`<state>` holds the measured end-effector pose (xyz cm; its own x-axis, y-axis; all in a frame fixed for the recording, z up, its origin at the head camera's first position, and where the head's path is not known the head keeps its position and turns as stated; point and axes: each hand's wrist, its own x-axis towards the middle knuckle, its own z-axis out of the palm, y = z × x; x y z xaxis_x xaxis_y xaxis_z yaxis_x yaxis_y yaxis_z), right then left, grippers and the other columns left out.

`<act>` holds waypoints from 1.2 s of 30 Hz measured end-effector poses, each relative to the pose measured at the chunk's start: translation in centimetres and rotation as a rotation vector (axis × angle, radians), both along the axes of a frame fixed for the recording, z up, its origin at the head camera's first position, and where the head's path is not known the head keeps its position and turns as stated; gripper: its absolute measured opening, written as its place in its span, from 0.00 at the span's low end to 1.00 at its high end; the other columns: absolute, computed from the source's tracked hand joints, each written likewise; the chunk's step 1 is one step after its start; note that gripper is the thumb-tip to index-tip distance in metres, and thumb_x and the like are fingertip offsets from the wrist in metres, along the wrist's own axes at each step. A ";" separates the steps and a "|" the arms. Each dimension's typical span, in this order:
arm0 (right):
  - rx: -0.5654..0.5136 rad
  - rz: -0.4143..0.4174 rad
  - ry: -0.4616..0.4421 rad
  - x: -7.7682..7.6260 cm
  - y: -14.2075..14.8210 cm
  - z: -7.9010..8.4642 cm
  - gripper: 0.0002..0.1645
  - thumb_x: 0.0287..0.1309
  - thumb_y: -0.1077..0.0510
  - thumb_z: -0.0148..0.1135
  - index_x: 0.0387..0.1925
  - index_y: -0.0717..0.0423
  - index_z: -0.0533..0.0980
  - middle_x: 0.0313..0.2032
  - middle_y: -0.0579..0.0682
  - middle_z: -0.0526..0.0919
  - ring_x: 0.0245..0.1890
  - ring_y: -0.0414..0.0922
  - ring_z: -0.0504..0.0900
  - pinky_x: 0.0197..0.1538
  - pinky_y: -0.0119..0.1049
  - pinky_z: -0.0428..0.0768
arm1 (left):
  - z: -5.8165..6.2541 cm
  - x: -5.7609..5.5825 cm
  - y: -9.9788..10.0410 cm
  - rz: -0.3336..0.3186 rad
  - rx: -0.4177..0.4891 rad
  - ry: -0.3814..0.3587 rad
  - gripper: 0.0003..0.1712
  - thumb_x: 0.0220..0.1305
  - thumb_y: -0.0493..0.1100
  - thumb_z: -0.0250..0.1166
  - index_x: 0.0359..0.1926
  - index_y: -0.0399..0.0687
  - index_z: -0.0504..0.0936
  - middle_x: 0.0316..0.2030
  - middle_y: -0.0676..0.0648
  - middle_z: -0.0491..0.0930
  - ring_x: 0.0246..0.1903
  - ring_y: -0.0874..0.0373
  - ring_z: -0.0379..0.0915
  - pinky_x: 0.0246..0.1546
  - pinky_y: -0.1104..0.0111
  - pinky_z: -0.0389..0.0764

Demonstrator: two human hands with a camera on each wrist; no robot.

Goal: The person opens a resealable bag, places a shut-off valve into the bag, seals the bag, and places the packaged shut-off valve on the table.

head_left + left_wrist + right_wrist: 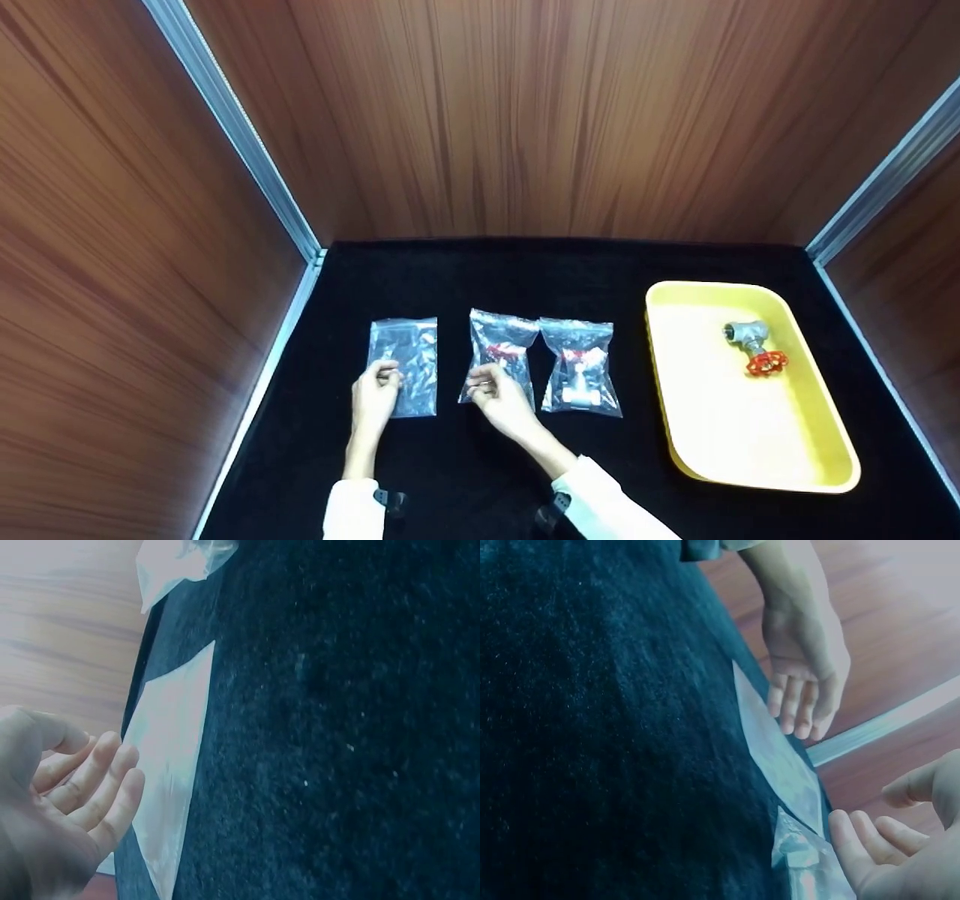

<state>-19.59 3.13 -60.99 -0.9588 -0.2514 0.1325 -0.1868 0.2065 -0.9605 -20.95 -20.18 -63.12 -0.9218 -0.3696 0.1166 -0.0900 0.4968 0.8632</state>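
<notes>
A flat zip-lock bag (416, 367) lies on the black cloth at the left, with no part visible inside. Above its left side hovers my left hand (375, 394), fingers loosely bent and nothing between them; the left wrist view shows the fingertips (129, 757) near the bag. To the right, a zip-lock bag (504, 330) contains a valve with a red handwheel (506, 350). My right hand (501, 397) is over that bag's lower part, hiding some of it. In the right wrist view, its fingers (866, 836) are relaxed and hold nothing; contact with the bag cannot be told.
Another zip-lock bag (553, 382) holding a red-wheeled valve (581, 391) lies right of the middle one. Farther right stands a yellow tray (727, 435) with one loose valve (752, 339) in it. Wood-grain panels (525, 150) enclose the back and sides.
</notes>
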 end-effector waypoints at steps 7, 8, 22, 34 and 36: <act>-0.006 0.033 -0.003 1.2 -0.8 2.2 0.16 0.58 0.74 0.55 0.48 0.70 0.72 0.46 0.69 0.81 0.47 0.62 0.83 0.48 0.31 0.82 | -0.4 0.2 -1.1 0.044 -0.033 -0.009 0.12 0.60 0.38 0.63 0.44 0.44 0.86 0.36 0.46 0.87 0.36 0.55 0.84 0.42 0.62 0.81; -0.010 0.038 -0.005 1.3 -0.9 2.3 0.16 0.58 0.74 0.55 0.49 0.71 0.72 0.46 0.68 0.81 0.47 0.63 0.83 0.48 0.33 0.83 | -0.5 0.3 -1.2 0.048 -0.037 -0.009 0.12 0.60 0.38 0.62 0.44 0.44 0.85 0.36 0.46 0.87 0.37 0.54 0.83 0.43 0.60 0.81; 0.028 0.103 -0.061 -0.5 -3.2 -1.8 0.24 0.61 0.63 0.60 0.57 0.69 0.69 0.58 0.66 0.74 0.61 0.62 0.75 0.63 0.48 0.76 | -1.8 0.4 -2.8 0.154 -0.149 -0.014 0.14 0.57 0.39 0.62 0.45 0.43 0.84 0.42 0.41 0.82 0.50 0.41 0.72 0.54 0.53 0.69; 0.193 0.125 -0.093 -0.8 -4.3 -1.4 0.30 0.61 0.57 0.61 0.63 0.64 0.67 0.63 0.64 0.72 0.64 0.60 0.73 0.62 0.51 0.76 | -1.8 0.3 -2.8 0.145 -0.071 -0.063 0.22 0.58 0.37 0.61 0.55 0.40 0.77 0.52 0.36 0.75 0.54 0.44 0.73 0.58 0.53 0.71; 0.208 0.124 -0.099 -0.8 -4.4 -1.3 0.31 0.61 0.56 0.61 0.63 0.63 0.67 0.64 0.64 0.72 0.64 0.59 0.73 0.61 0.50 0.77 | -1.7 0.3 -2.7 0.139 -0.054 -0.060 0.23 0.58 0.35 0.61 0.56 0.38 0.76 0.52 0.35 0.75 0.54 0.42 0.75 0.58 0.52 0.73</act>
<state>-20.43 -1.26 -62.33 -0.9246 -0.3799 -0.0271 -0.1303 0.3824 -0.9147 -20.62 -22.88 -64.81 -0.8682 -0.4886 0.0863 -0.2113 0.5215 0.8267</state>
